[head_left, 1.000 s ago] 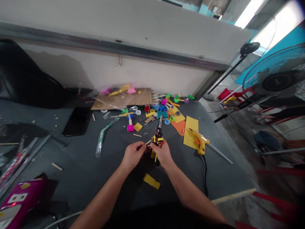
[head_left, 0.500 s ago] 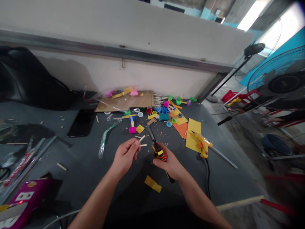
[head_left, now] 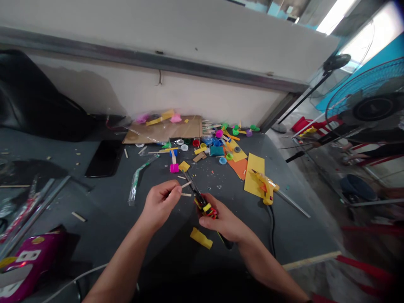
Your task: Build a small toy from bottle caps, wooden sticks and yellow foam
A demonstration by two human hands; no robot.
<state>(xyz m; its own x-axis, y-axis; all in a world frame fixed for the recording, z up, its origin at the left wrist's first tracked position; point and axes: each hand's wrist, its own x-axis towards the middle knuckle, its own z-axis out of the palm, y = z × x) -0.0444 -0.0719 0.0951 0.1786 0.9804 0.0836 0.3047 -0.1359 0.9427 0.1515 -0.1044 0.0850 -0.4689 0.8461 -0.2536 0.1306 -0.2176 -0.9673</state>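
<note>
My left hand (head_left: pixel 162 204) pinches a thin wooden stick (head_left: pixel 186 184) whose free end points right. Just below that, another short stick (head_left: pixel 186 195) shows beside the fingertips. My right hand (head_left: pixel 221 216) is wrapped round a black, red and yellow cutting tool (head_left: pixel 205 207). Its long dark blade (head_left: pixel 190 182) reaches up and left, meeting or overlapping the tip of the held stick. A yellow paper piece (head_left: pixel 201 238) lies below the hands. Beyond them are a blue and pink capped piece (head_left: pixel 174 160) and a small yellow square (head_left: pixel 184 166).
A phone (head_left: pixel 105 158) and a wrapped green item (head_left: pixel 139 179) lie left. Bottle caps (head_left: pixel 196 143) and cardboard (head_left: pixel 164 131) are at the back. A yellow glue gun (head_left: pixel 267 189) rests on yellow paper (head_left: pixel 254 170) at right. A purple box (head_left: pixel 31 261) stands lower left.
My right hand has brought the tool leftward, so its blade now reaches the stick in my left hand. The whole view has shifted slightly.
</note>
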